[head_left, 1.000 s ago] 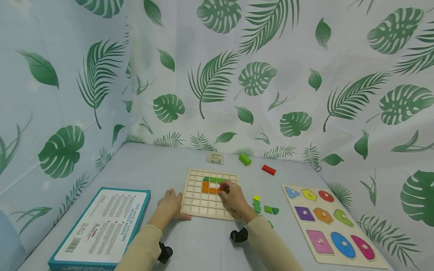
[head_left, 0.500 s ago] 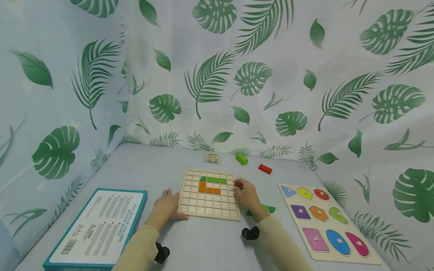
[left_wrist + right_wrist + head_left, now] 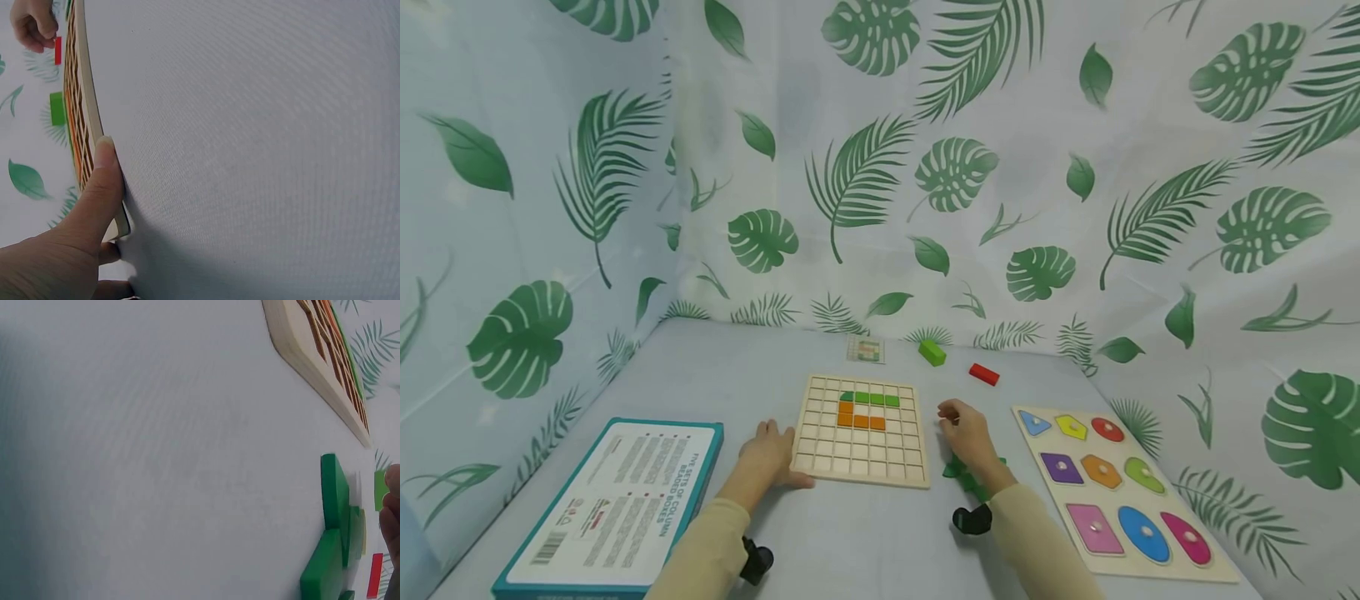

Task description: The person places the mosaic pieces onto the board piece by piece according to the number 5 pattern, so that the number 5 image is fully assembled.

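- Left hand (image 3: pixel 770 452) presses the grid board's (image 3: pixel 862 462) left edge, thumb flat, nothing gripped.
- Right hand (image 3: pixel 967 433) hovers beside the board, fingers loosely curled, empty, above green pieces (image 3: pixel 962 475).

A: Green pieces (image 3: pixel 964 477) are mostly covered by the right hand (image 3: pixel 967 435); count and shapes can't be told. Whether anything is pinched there can't be made out.

B: Noted. In the right wrist view only fingertips are seen, cut by the edge. Small card (image 3: pixel 865 349) print is too small to be read.

A: Blue box (image 3: pixel 610 508) is cropped at the bottom edge.
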A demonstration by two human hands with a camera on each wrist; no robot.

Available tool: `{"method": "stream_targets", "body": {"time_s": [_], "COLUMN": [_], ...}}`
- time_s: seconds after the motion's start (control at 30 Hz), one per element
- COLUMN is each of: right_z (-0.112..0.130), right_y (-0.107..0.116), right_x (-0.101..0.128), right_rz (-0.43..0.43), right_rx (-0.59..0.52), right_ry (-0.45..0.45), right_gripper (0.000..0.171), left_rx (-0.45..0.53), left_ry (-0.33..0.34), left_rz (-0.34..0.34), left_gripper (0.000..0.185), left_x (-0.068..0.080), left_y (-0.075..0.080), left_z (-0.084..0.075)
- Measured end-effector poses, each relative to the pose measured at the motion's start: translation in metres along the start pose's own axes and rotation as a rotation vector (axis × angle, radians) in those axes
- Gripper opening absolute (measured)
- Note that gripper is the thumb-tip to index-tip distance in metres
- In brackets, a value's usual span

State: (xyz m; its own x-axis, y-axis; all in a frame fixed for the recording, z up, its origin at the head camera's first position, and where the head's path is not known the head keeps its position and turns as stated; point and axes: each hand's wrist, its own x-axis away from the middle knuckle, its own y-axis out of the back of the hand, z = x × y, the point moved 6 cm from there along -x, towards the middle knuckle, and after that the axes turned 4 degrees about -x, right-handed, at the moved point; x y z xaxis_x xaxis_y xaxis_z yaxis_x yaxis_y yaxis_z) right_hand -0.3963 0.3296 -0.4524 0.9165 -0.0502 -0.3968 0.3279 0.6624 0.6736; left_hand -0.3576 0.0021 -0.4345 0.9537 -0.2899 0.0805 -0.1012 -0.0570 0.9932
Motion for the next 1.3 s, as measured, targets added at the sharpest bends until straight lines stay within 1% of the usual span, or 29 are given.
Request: {"method": "stream_targets", "body": {"time_s": [0.2, 0.37, 0.53, 0.8, 1.0, 1.13, 1.17, 1.3], "right_z": [-0.012, -0.014, -0.016, -0.023, -0.022, -0.02, -0.02, -0.019], "right_y": [0.007, 0.014, 0.015, 0.013, 0.014, 0.013, 0.013, 0.01], "right_x": [0.006, 0.009, 0.01, 0.011, 0.012, 0.012, 0.012, 0.012], "right_rz": [0.029, 0.041, 0.062, 0.105, 0.107, 0.113, 0.115, 0.126], "right_rx": [0.002, 0.009, 0.029, 0.015, 0.017, 0.011, 0.006, 0.002], "right_ry": [-0.082, -0.089, -0.095, -0.171, -0.148, -0.13, -0.129, -0.121], "right_gripper": [0.022, 0.021, 0.021, 0.029, 0.027, 0.026, 0.027, 0.026], "left_rx": [0.003, 0.005, 0.015, -0.008, -0.002, 0.022, 0.018, 0.025], "left_ry": [-0.002, -0.001, 0.007, -0.003, 0.0, 0.007, 0.002, 0.001], "left_rz": [-0.006, 0.0, 0.014, 0.009, 0.015, 0.015, 0.0, 0.003], "left_gripper": [0.091, 0.091, 0.092, 0.091, 0.094, 0.097, 0.099, 0.1], "left_x": [-0.001, -0.003, -0.003, -0.002, -0.004, -0.007, -0.011, -0.013], "left_y": [0.0, -0.003, -0.002, -0.001, -0.002, -0.007, -0.012, -0.015], "left_z": [0.001, 0.003, 0.003, 0.002, 0.002, 0.004, 0.006, 0.006]}}
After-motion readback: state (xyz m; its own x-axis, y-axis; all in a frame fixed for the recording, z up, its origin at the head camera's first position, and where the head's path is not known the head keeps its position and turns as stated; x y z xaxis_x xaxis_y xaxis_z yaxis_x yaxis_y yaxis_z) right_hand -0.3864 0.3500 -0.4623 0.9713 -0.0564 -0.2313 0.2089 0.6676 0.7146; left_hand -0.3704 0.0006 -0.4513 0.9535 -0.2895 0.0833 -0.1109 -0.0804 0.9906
